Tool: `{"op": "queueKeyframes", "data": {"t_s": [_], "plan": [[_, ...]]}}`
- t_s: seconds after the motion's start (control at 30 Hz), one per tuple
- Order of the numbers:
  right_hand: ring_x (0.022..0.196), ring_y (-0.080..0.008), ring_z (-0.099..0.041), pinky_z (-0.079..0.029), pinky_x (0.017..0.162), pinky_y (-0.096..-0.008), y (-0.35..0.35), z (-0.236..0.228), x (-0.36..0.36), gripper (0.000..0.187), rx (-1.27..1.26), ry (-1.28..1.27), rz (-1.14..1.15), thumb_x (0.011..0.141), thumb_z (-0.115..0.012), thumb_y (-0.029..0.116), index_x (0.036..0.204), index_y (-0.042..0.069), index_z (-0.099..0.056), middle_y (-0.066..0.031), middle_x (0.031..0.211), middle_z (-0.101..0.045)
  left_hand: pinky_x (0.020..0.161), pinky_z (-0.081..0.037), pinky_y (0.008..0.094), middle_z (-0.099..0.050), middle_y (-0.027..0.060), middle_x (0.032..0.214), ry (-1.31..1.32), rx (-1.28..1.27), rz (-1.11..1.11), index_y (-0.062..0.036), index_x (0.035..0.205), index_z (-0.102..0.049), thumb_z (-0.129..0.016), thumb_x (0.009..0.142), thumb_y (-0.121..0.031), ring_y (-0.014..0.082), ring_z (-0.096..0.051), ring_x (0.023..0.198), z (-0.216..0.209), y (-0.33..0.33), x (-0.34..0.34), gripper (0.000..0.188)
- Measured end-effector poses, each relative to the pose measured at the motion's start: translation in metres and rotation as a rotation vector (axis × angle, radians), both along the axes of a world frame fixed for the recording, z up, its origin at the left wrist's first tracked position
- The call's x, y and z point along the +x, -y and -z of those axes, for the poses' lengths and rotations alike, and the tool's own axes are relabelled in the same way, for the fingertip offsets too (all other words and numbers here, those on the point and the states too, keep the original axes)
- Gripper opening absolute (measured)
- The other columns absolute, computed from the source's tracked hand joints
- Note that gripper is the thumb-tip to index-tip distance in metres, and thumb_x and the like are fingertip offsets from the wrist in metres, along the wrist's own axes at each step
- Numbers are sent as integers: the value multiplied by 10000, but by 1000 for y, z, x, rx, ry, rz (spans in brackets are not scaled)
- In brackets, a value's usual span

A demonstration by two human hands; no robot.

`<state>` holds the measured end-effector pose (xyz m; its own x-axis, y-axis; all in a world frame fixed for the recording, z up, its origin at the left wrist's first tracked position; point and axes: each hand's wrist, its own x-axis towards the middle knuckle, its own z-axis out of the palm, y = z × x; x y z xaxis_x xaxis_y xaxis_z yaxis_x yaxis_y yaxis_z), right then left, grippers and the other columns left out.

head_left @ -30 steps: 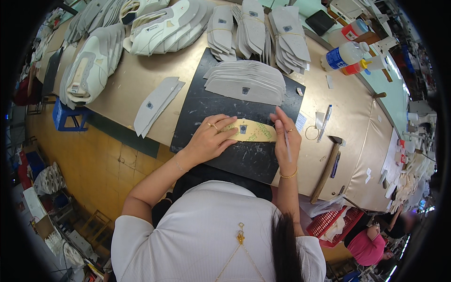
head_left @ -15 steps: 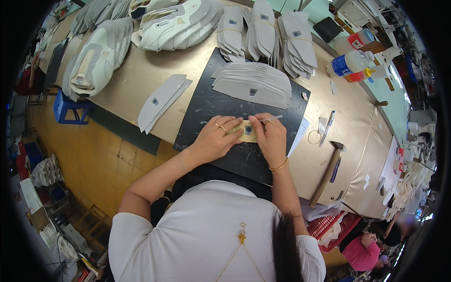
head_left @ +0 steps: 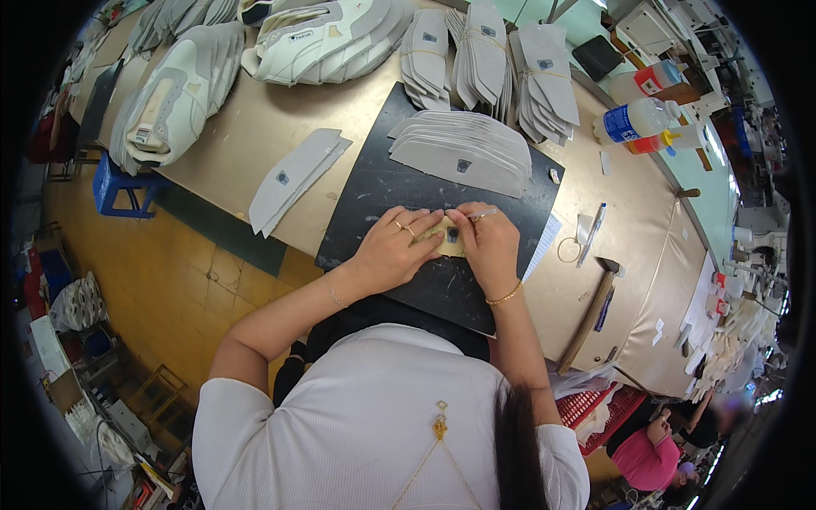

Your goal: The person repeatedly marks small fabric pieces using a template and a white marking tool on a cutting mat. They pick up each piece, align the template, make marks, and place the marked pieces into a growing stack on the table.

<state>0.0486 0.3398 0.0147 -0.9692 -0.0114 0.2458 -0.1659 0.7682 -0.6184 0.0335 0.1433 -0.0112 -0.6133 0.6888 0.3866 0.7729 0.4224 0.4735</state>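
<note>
A small yellowish piece (head_left: pixel 452 246) with a dark patch lies low over the black work board (head_left: pixel 357 200). My left hand (head_left: pixel 396 248) covers its left end, fingers closed along it. On the other end, my right hand (head_left: pixel 490 246) closes with thumb and fingertips at the patch. A thin pale stick (head_left: pixel 484 213) is tucked in the right fingers; its tip is hidden. Just beyond my hands rests a fanned stack of grey shoe pieces (head_left: pixel 463 161), the front one bearing a dark patch. What lies under the yellowish piece cannot be made out.
Loose grey pieces (head_left: pixel 293 183) lie left of the board. White shoe uppers (head_left: pixel 327 42) and banded grey bundles (head_left: pixel 484 51) stand behind. To the right are a hammer (head_left: pixel 586 319), a pen (head_left: pixel 593 234), a rubber band (head_left: pixel 569 249) and bottles (head_left: pixel 633 119).
The pale stick in my right hand has turned and shows shorter. My hands stay on the yellowish piece, with fingertips slightly closer together. The whole view has shifted slightly.
</note>
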Motion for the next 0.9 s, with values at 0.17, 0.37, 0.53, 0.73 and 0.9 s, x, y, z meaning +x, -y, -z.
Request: {"op": "queueKeyframes", "data": {"t_s": [0.17, 0.37, 0.53, 0.73, 0.9], "plan": [[831, -167, -703, -540, 748, -290, -24, 7, 0, 244, -360, 125, 121, 1027, -620, 237, 970, 22, -720, -92, 897, -746, 1027, -446, 446, -622, 159, 1324, 11, -2, 10, -46, 1063, -692, -756, 842, -205, 308, -586, 1190, 1, 0, 1, 280], [1102, -276, -687, -525, 930, -346, -50, 5, -14, 218, -260, -120, 265, 936, -704, 108, 1145, 47, -702, -116, 1181, -732, 998, -477, 448, -590, 155, 1272, 120, 39, 62, -61, 967, -676, -802, 812, -196, 348, -597, 1144, -5, 2, -7, 241], [1307, -361, -551, -424, 1082, -461, -56, 25, -22, 410, 211, -194, 177, 856, -782, 147, 1250, 95, -681, -125, 1388, -630, 926, -519, 430, -563, 174, 1241, 210, -6, 63, -57, 990, -653, -800, 804, -168, 360, -616, 1073, -11, 29, -13, 262], [1272, -367, -570, -438, 1065, -448, -51, 32, -21, 478, 296, -250, 189, 819, -806, 122, 1273, 99, -657, -133, 1425, -599, 908, -523, 442, -571, 166, 1236, 66, -10, -430, -59, 996, -640, -807, 804, -152, 358, -620, 1077, -2, 127, -22, 271], [1026, -337, -625, -499, 950, -414, -37, 16, -19, 302, 215, -343, 198, 816, -793, 35, 1099, 67, -694, -122, 1128, -666, 984, -480, 474, -594, 160, 1260, -227, -101, -627, -70, 1018, -630, -827, 797, -182, 368, -599, 1157, -7, 161, -20, 316]]}}
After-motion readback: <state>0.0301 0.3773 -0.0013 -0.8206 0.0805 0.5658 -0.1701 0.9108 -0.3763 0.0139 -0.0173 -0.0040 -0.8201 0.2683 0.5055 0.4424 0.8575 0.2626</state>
